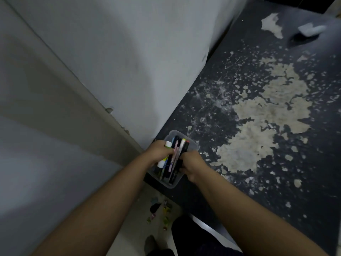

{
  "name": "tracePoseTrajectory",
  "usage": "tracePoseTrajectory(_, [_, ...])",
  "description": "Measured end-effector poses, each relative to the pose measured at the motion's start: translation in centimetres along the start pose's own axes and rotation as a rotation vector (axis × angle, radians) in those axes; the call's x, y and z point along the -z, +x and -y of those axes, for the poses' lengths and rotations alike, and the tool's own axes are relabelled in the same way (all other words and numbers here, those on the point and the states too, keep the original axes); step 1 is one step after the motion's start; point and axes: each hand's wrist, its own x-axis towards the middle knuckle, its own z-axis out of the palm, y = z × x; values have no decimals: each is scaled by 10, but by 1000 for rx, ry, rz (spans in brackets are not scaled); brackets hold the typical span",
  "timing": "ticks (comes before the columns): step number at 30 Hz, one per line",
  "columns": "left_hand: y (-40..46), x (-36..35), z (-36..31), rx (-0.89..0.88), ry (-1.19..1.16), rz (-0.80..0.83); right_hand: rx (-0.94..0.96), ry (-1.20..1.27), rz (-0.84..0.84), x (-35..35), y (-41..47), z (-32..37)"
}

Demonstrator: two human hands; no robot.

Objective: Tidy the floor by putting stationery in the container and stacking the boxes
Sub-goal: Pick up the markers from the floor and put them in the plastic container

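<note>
Both forearms reach down; left hand and right hand grip a bundle of markers over clear plastic container on dark floor, more pens possibly inside.

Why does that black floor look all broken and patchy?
The dark floor is badly worn: its black coating has flaked off in big pale patches with small specks around them. Near the bottom, little colourful bits lie scattered loose on the ground, outside the clear container of markers that both hands are at.
</note>
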Motion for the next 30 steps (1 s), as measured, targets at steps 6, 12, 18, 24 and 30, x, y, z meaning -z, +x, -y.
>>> tracePoseTrajectory(6, [3, 4, 10, -118, 165, 61, 91, -307, -102, 5, 7, 0])
tracePoseTrajectory(12, [6, -1, 15, -188, 397, -68, 129, -504, -327, 21, 11, 2])
tracePoseTrajectory(18, [12, -18, 12, -231, 470, -122, -11, -348, -203, 28, 18, -2])
tracePoseTrajectory(24, [14, -22, 14, -285, 342, 41, 39, -220, -186, 33, 24, -5])
tracePoseTrajectory(30, [16, -14, 20, -271, 307, 104, 86, -276, -51, 36, 19, -9])
